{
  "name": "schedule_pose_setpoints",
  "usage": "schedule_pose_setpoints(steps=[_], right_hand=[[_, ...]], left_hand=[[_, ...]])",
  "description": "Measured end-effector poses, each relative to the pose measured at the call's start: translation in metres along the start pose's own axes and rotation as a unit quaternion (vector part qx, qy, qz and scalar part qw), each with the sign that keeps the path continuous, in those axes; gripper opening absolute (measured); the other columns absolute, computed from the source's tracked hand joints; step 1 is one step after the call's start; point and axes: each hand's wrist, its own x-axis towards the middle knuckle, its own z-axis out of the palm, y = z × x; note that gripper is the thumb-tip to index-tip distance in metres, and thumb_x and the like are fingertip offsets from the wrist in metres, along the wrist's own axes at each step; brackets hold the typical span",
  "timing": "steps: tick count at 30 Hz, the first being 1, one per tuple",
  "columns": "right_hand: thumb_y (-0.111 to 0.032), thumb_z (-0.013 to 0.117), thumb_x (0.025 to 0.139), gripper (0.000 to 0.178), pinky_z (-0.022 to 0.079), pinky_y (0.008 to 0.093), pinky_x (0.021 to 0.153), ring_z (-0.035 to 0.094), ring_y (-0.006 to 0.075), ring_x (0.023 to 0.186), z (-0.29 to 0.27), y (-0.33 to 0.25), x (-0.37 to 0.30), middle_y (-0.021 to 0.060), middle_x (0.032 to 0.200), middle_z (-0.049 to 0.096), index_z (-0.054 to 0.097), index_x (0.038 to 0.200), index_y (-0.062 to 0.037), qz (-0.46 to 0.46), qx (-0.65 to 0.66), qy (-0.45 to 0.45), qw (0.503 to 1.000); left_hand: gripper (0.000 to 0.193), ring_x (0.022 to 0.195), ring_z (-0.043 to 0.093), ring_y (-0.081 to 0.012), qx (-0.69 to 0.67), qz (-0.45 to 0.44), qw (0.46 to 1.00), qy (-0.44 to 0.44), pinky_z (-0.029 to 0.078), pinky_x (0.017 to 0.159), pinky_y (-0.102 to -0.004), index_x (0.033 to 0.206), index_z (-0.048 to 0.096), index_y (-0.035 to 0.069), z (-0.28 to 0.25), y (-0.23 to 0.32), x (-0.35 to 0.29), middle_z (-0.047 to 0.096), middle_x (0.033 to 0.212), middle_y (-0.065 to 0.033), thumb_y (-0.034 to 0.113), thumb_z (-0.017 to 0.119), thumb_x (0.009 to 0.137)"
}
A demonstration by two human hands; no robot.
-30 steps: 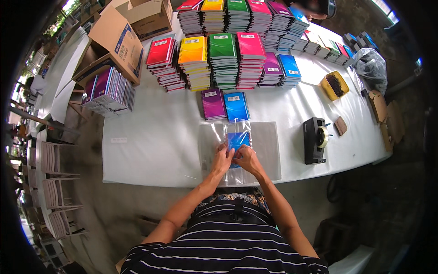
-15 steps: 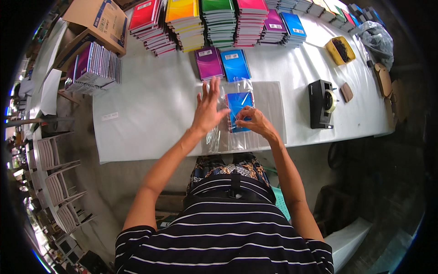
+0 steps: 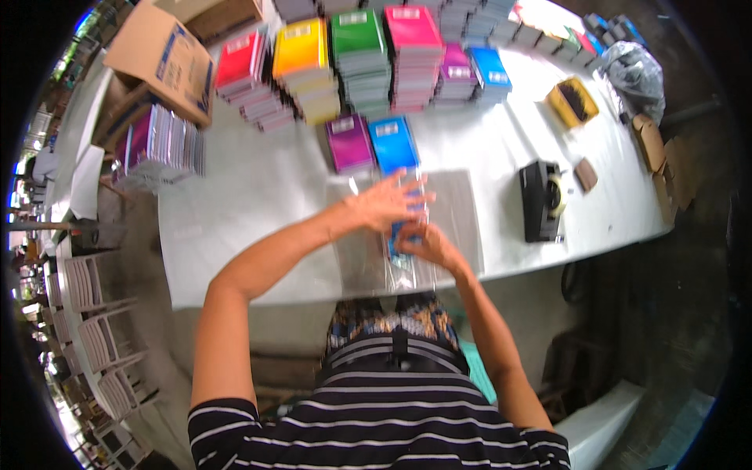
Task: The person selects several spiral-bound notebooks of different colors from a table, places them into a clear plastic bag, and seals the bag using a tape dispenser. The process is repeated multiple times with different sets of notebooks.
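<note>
A blue spiral notebook [image 3: 397, 244] lies under clear plastic film [image 3: 401, 276] near the table's front edge, mostly covered by my hands. My left hand [image 3: 392, 202] is spread flat across its upper part, fingers pointing right. Just below, my right hand [image 3: 427, 244] has its fingers curled together in a pinch over the notebook; what is between the fingertips is hidden. Under all this is a flat stack of clear plastic sheets [image 3: 458, 219]. Beyond my left hand, a purple notebook [image 3: 349, 144] and another blue notebook [image 3: 393, 144] lie side by side.
Tall stacks of red [image 3: 241, 61], yellow [image 3: 301, 51], green [image 3: 358, 39] and pink notebooks [image 3: 413, 31] line the back. A cardboard box [image 3: 176, 59] and purple notebooks [image 3: 160, 141] are left. A black tape dispenser [image 3: 538, 204] and yellow tub [image 3: 565, 111] stand right.
My left hand has swung right from beside the notebook to lie across it. My right hand stays pinched near the notebook. The whole view has shifted, so the table appears lower.
</note>
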Motion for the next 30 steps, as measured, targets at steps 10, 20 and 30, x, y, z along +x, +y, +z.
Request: schedule_pose_setpoints(steps=[10,20,30], right_hand=[[-0.013,0.068,0.083,0.011,0.050,0.0348,0.068,0.063,0.0210,0.072,0.006,-0.020,-0.006,0.0090,0.081,0.068,0.069,0.088,-0.0024,-0.028,-0.024,0.059,0.998],[-0.016,0.068,0.086,0.015,0.051,0.0353,0.068,0.064,0.0225,0.070,0.008,-0.020,-0.007,0.0109,0.082,0.069,0.068,0.090,-0.0015,0.007,-0.009,0.063,0.998],[-0.007,0.070,0.083,0.010,0.051,0.0377,0.073,0.064,0.0283,0.078,0.004,-0.018,-0.009,0.0116,0.085,0.068,0.066,0.088,0.0006,-0.098,-0.081,0.073,0.989]], left_hand=[[0.111,0.146,0.018,-0.0339,-0.056,0.022,0.998,-0.024,0.023,0.110,-0.0663,0.147,0.033,0.018,0.011,-0.024,0.011,0.021,0.158,-0.0079,0.053,0.085,0.055],[0.068,0.141,0.032,-0.0296,0.111,0.046,0.992,0.037,0.023,0.112,-0.0637,0.138,0.050,0.021,0.020,-0.003,0.001,0.040,0.149,-0.0026,0.031,0.072,0.075],[0.046,0.142,0.032,-0.0251,0.090,-0.012,0.968,0.236,0.012,0.119,-0.0579,0.124,0.064,0.024,0.052,0.007,-0.013,0.055,0.135,0.0085,0.022,0.062,0.078]])
